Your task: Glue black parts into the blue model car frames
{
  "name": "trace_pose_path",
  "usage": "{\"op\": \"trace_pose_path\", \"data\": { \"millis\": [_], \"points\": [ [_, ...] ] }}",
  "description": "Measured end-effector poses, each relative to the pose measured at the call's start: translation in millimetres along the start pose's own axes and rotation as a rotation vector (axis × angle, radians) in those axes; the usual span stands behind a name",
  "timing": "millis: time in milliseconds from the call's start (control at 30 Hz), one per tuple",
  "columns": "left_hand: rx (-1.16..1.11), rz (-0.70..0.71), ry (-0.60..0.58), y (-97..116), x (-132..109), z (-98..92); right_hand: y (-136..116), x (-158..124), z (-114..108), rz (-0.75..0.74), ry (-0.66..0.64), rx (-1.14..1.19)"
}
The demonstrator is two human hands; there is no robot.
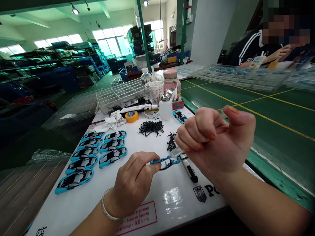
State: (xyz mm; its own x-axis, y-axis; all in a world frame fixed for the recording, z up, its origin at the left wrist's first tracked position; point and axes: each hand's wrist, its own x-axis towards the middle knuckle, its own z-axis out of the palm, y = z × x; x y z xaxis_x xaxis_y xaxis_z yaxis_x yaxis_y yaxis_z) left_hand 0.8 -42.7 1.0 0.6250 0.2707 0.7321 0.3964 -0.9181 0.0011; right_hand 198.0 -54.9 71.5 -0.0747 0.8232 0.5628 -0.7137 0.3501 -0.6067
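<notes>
My left hand (136, 175) pinches one end of a small blue-and-black plastic frame (167, 163) between thumb and fingers, low over the white work surface. Wrapped in a fist above and to the right, my right hand (214, 137) holds a clear syringe-like tube (176, 151). Its lower end points down to the left and meets the upper edge of the frame; whether they touch I cannot tell. My fingers cover most of the tube. A utility knife (190, 172) lies just right of the frame. Behind it is a pile of small black strips (171, 141), partly hidden by my right hand.
Two rows of similar blue-and-black frames (112, 156) lie at left. Farther back are another black-strip pile (151, 127), orange tape (132, 116), a white cloth (112, 122), a metal-capped white bottle (165, 108) and a pink-lidded flask (170, 78). A co-worker (256, 46) sits at far right.
</notes>
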Motion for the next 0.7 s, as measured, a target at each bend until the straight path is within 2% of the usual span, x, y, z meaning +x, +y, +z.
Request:
{"op": "trace_pose_path", "data": {
  "millis": [700],
  "points": [
    [0.012, -0.002, 0.001, 0.3, 0.9, -0.2, 0.9, -1.3, 0.0, 0.018, -0.025, -0.022]
  ]
}}
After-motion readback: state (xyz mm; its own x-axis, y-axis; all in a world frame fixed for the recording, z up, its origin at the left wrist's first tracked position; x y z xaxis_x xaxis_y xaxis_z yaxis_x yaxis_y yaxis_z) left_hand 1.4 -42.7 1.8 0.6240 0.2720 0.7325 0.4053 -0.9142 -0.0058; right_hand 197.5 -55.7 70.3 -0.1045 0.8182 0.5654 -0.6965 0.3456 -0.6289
